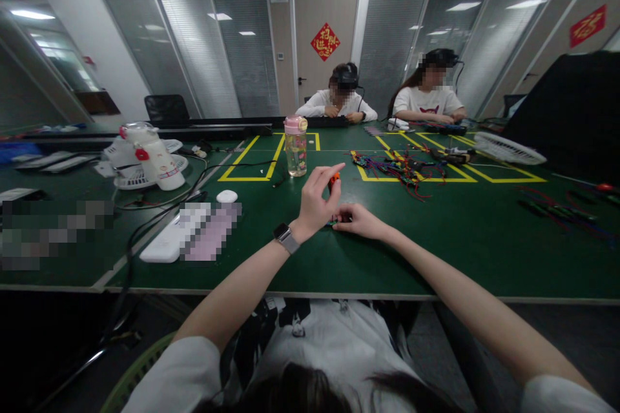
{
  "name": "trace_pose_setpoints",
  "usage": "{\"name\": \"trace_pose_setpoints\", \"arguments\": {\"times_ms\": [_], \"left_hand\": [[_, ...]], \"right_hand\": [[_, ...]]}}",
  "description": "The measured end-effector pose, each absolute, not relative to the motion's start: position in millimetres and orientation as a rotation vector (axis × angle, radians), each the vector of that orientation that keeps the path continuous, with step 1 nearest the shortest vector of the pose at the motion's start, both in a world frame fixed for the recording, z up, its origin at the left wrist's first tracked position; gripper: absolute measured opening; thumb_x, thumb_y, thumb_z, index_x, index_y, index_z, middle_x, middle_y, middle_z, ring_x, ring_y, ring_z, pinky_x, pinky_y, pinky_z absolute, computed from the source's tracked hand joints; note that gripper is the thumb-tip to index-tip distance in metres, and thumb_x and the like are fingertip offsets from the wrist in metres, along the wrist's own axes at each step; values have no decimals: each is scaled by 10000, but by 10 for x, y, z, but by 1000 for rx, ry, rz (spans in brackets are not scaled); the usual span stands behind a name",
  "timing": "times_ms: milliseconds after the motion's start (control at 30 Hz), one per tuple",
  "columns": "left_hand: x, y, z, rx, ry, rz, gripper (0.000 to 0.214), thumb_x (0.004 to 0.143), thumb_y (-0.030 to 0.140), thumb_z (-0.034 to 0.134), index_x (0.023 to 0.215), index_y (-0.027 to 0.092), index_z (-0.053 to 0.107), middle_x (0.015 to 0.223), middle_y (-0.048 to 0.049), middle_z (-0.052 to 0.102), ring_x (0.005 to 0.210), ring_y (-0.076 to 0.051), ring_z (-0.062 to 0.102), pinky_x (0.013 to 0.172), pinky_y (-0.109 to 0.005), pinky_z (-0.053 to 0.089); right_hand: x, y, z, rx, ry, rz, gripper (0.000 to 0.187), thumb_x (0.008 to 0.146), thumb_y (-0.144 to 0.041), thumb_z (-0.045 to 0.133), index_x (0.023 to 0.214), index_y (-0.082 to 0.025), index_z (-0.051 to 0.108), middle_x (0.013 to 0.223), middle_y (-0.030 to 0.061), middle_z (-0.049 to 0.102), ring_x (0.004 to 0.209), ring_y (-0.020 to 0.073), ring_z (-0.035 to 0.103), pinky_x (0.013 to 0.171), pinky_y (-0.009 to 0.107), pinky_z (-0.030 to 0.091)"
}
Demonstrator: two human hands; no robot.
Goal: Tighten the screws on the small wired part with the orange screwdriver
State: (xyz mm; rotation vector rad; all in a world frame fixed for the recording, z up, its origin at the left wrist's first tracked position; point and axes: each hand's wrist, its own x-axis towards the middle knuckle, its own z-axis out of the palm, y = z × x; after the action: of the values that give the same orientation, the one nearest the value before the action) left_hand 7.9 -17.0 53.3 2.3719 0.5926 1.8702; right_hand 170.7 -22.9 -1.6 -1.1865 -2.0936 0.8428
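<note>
My left hand, with a watch on the wrist, is raised a little above the green table and pinches a small tool with an orange handle that points down. My right hand rests on the table just right of it, fingers closed on a small dark part with green in it. The tool's tip meets that part between the two hands. The part is too small to name.
A clear water bottle with a pink lid stands beyond my hands. A bundle of coloured wires lies to the right, a white desk fan and cables to the left. Two people sit at the far side.
</note>
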Motion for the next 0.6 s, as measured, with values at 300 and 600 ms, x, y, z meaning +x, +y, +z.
{"name": "trace_pose_setpoints", "arguments": {"times_ms": [300, 600], "left_hand": [[74, -194, 541, 2373, 573, 1834, 301, 972, 220, 389, 1234, 192, 536, 1087, -78, 590, 1020, -167, 564, 893, -322, 478], [96, -152, 514, 2360, 668, 1973, 225, 904, 308, 573, 1094, 196, 617, 894, -26, 521, 830, -135, 530, 769, -274, 485]], "right_hand": [[1705, -242, -5, -1172, -2105, 831, 171, 720, -295, 662, 786, -150, 598, 667, -25, 515, 613, 124, 465, 590, 251, 380], [1699, -239, -13, -1171, -2108, 833, 147, 727, -265, 656, 786, -149, 588, 649, -32, 502, 591, 113, 444, 563, 234, 361]]}}
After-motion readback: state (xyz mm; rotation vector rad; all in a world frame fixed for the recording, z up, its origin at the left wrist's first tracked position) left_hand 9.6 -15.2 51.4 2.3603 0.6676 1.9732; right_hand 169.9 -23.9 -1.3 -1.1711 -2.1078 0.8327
